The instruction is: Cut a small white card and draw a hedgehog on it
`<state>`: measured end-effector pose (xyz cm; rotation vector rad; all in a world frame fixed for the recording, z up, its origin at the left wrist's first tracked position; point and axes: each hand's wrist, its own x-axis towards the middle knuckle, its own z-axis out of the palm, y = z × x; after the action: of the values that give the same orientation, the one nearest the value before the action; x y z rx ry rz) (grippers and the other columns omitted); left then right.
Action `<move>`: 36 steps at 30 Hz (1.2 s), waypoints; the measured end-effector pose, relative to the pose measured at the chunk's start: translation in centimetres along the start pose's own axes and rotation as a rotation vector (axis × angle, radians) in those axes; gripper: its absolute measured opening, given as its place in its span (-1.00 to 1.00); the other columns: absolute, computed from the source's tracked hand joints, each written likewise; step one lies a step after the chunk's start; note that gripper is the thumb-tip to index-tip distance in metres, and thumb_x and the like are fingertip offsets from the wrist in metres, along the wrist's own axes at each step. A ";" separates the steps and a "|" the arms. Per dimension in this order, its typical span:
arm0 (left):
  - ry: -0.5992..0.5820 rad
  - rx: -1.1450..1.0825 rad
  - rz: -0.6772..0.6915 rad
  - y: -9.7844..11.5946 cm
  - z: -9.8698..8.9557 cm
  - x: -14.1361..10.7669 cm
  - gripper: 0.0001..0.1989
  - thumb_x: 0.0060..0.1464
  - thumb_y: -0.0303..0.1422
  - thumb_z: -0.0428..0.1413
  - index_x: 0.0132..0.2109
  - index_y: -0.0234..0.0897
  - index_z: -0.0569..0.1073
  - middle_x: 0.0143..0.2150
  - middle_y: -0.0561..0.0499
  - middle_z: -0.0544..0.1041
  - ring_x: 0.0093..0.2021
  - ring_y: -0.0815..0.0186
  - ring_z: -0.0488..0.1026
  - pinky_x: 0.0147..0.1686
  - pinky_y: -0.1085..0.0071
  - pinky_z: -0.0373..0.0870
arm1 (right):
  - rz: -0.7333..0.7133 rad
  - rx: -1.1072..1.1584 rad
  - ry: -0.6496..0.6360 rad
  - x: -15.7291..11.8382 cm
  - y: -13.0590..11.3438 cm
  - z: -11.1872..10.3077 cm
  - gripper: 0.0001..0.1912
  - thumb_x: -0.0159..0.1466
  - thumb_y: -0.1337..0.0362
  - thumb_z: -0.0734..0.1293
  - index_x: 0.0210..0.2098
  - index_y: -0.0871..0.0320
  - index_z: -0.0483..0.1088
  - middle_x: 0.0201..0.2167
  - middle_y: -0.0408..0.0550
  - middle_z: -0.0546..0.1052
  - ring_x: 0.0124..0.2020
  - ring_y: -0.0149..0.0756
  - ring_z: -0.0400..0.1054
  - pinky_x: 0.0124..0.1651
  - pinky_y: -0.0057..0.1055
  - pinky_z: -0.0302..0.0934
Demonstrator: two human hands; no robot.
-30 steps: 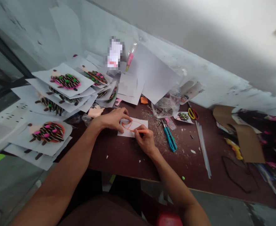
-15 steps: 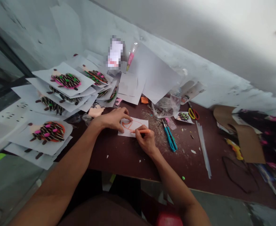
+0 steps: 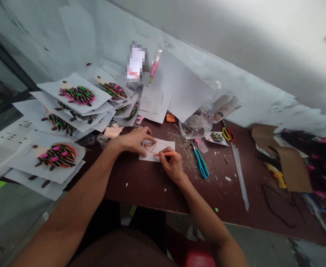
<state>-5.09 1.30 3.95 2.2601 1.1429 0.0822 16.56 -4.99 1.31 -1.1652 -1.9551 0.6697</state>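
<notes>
A small white sheet of paper [image 3: 149, 156] lies on the dark red table in front of me, with an orange rounded outline drawn on it. My right hand [image 3: 172, 165] grips an orange marker [image 3: 168, 153], its tip at the lower part of the drawing. On the paper's left side rests my left hand [image 3: 137, 141], thumb and fingers apart, pressing the sheet flat. Close to my right hand lie teal-handled pliers [image 3: 201, 163], among striped seeds and crumbs.
Stacked sheets with seed-covered hedgehog pictures [image 3: 78, 94] fill the left. Behind stand a phone [image 3: 136, 63], blank paper [image 3: 183, 85] and a plastic bag [image 3: 197, 124]. To the right are scissors [image 3: 228, 134], glue sticks [image 3: 240, 178], a yellow glue gun [image 3: 276, 176] and brown cardboard [image 3: 295, 167].
My right hand and the marker have shifted very slightly at the drawing's lower edge. The left hand stays in place on the paper.
</notes>
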 end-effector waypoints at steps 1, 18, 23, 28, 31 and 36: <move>0.002 -0.003 0.002 0.0 0.0 0.0 -0.37 -0.17 -0.23 0.24 0.15 -0.02 0.48 0.16 -0.02 0.30 0.18 0.04 0.22 0.21 0.20 0.13 | 0.003 -0.004 0.003 0.0 0.0 0.0 -0.71 0.33 0.28 0.27 -0.43 0.16 0.57 -0.47 -0.09 0.52 -0.50 -0.42 0.37 -0.41 -0.48 0.23; 0.000 0.008 -0.012 0.2 0.0 0.0 -0.36 -0.17 -0.25 0.24 0.15 -0.08 0.48 0.16 -0.05 0.29 0.17 0.04 0.22 0.21 0.20 0.14 | 0.018 0.029 -0.027 0.0 0.2 0.0 -0.71 0.32 0.28 0.26 -0.47 0.16 0.53 -0.48 -0.09 0.53 -0.49 -0.42 0.39 -0.40 -0.48 0.24; -0.004 0.004 -0.006 0.2 -0.1 -0.1 -0.37 -0.16 -0.24 0.24 0.15 -0.03 0.47 0.17 -0.02 0.29 0.18 0.05 0.21 0.22 0.19 0.12 | 0.009 0.041 -0.021 -0.1 0.1 0.0 -0.70 0.32 0.28 0.26 -0.49 0.16 0.52 -0.47 -0.06 0.55 -0.49 -0.40 0.41 -0.40 -0.46 0.25; -0.005 0.001 -0.013 0.2 -0.2 -0.1 -0.36 -0.17 -0.24 0.23 0.15 -0.03 0.48 0.17 -0.02 0.29 0.17 0.03 0.22 0.21 0.18 0.12 | 0.023 0.016 0.023 0.0 -0.2 -0.1 -0.71 0.31 0.29 0.26 -0.49 0.15 0.52 -0.49 -0.09 0.52 -0.50 -0.41 0.38 -0.40 -0.46 0.25; 0.003 0.002 -0.005 0.2 -0.1 -0.1 -0.36 -0.17 -0.24 0.24 0.15 0.00 0.47 0.16 -0.01 0.30 0.17 0.05 0.22 0.21 0.19 0.13 | 0.031 0.007 0.098 0.0 -0.1 -0.4 -0.72 0.31 0.28 0.26 -0.48 0.15 0.52 -0.50 -0.10 0.50 -0.51 -0.41 0.36 -0.42 -0.47 0.22; -0.002 0.002 -0.008 0.2 -0.1 -0.1 -0.35 -0.18 -0.26 0.24 0.16 -0.07 0.47 0.16 -0.05 0.29 0.17 0.06 0.22 0.22 0.21 0.13 | 0.077 0.007 0.167 -0.1 0.3 -1.2 -0.73 0.30 0.29 0.25 -0.50 0.15 0.47 -0.49 -0.10 0.50 -0.50 -0.40 0.37 -0.45 -0.48 0.20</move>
<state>-5.05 1.22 4.11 2.2573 1.1512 0.0756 17.72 -4.87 1.69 -1.2562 -1.7747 0.5989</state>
